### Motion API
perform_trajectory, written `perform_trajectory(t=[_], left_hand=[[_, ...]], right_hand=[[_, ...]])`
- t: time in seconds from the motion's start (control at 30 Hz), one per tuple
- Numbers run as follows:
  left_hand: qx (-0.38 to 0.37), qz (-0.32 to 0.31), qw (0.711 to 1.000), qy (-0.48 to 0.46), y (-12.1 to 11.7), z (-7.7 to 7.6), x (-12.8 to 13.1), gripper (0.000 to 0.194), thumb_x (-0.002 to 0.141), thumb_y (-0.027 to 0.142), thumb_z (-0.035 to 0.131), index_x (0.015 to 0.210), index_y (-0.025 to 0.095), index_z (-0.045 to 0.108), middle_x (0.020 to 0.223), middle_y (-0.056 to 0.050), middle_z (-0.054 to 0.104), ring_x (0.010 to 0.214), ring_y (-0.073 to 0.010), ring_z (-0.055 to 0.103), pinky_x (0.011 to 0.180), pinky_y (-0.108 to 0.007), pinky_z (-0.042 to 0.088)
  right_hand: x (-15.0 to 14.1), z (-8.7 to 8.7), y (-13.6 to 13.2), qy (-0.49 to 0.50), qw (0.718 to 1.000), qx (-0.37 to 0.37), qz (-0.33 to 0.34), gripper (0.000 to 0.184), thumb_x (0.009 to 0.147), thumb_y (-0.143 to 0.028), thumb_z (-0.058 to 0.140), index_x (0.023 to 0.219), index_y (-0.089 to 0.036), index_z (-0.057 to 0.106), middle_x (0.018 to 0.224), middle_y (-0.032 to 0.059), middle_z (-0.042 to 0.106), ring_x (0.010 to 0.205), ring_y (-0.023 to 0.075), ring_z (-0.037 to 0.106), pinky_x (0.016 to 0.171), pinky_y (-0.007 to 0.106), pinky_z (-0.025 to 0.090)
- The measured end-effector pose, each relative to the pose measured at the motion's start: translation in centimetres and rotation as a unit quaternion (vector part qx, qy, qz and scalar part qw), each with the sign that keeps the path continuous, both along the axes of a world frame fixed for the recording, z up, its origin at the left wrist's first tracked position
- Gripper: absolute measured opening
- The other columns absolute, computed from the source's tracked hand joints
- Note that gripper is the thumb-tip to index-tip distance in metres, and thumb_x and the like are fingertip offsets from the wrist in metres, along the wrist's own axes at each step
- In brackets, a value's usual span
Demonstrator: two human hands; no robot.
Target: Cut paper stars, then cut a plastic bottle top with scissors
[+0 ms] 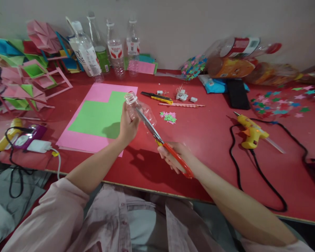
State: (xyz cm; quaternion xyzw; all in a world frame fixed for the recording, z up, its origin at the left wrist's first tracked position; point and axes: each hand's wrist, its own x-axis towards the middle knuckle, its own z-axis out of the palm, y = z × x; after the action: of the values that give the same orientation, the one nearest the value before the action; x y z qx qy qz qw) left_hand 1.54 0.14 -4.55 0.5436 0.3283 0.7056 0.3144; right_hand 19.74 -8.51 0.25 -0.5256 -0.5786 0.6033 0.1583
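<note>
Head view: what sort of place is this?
Probably a craft workspace: a yellow hot-glue gun, pink and green paper sheets, and red-handled metal scissors at a cut clear plastic bottle share a red tabletop.

Pink paper (97,92) on red table (210,140)

A dusty-pink shirt (102,222) hangs open below the edge of the red table (212,150), with a buttoned placket (123,224) beside a pale grey top (143,224). Its left sleeve (59,206) ends in soft folds near the elbow; the left hand (129,124) and right hand (177,156) are bare.
</note>
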Motion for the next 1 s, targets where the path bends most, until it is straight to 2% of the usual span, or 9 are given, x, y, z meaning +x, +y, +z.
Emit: perform_trajectory(t=[0.17,0.37,0.5,0.7,0.87,1.0], left_hand=[[0.031,0.024,0.998,0.049,0.4,-0.5,-0.4,0.023,0.086,0.035,0.059,0.106,0.027,0.052,0.102,-0.004,0.059,0.097,-0.0174,0.060,0.093,-0.036,0.049],[0.063,0.044,0.991,0.106,0.6,-0.8,-0.8,0.027,0.088,0.027,0.055,0.114,0.029,0.049,0.103,-0.004,0.060,0.096,-0.0170,0.060,0.095,-0.038,0.049],[0.058,0.043,0.989,0.126,0.7,-1.0,-0.8,0.026,0.089,0.026,0.054,0.114,0.028,0.049,0.102,-0.004,0.059,0.094,-0.0167,0.060,0.095,-0.039,0.048],[0.050,0.032,0.993,0.103,0.6,-1.0,-0.9,0.025,0.088,0.024,0.056,0.111,0.028,0.051,0.104,-0.003,0.059,0.096,-0.0171,0.060,0.095,-0.040,0.047],[-0.007,0.016,0.997,0.074,0.2,-0.6,-0.8,0.027,0.084,0.023,0.059,0.109,0.028,0.053,0.105,-0.003,0.061,0.099,-0.0188,0.060,0.101,-0.041,0.044],[-0.024,0.002,0.999,0.047,0.1,-0.3,-0.8,0.028,0.081,0.023,0.062,0.107,0.028,0.054,0.105,-0.003,0.060,0.098,-0.0192,0.061,0.100,-0.041,0.045]], right_hand=[[0.2,-0.3,0.3,0.009,1.000,0.007,0.018,0.048,0.079,-0.066,0.052,0.063,-0.023,0.041,0.036,-0.0100,0.036,0.028,0.0067,0.038,0.033,0.019,0.035],[0.2,-0.7,0.6,-0.012,1.000,0.025,0.011,0.051,0.078,-0.069,0.056,0.063,-0.022,0.044,0.037,-0.0097,0.038,0.028,0.0068,0.040,0.036,0.021,0.037],[0.2,-0.5,0.4,-0.021,0.999,0.027,0.013,0.050,0.081,-0.068,0.054,0.063,-0.022,0.045,0.038,-0.0096,0.038,0.028,0.0070,0.041,0.038,0.022,0.040],[0.1,0.2,0.0,-0.006,1.000,-0.007,0.009,0.050,0.080,-0.069,0.053,0.064,-0.023,0.042,0.039,-0.0103,0.036,0.028,0.0066,0.037,0.033,0.020,0.035],[-0.1,0.5,0.0,-0.027,0.999,-0.020,-0.008,0.052,0.076,-0.071,0.057,0.063,-0.022,0.044,0.038,-0.0100,0.036,0.028,0.0066,0.037,0.030,0.020,0.033],[-0.2,0.7,0.0,-0.040,0.999,-0.020,-0.014,0.052,0.075,-0.071,0.058,0.062,-0.022,0.044,0.038,-0.0096,0.037,0.027,0.0068,0.037,0.029,0.020,0.033]])
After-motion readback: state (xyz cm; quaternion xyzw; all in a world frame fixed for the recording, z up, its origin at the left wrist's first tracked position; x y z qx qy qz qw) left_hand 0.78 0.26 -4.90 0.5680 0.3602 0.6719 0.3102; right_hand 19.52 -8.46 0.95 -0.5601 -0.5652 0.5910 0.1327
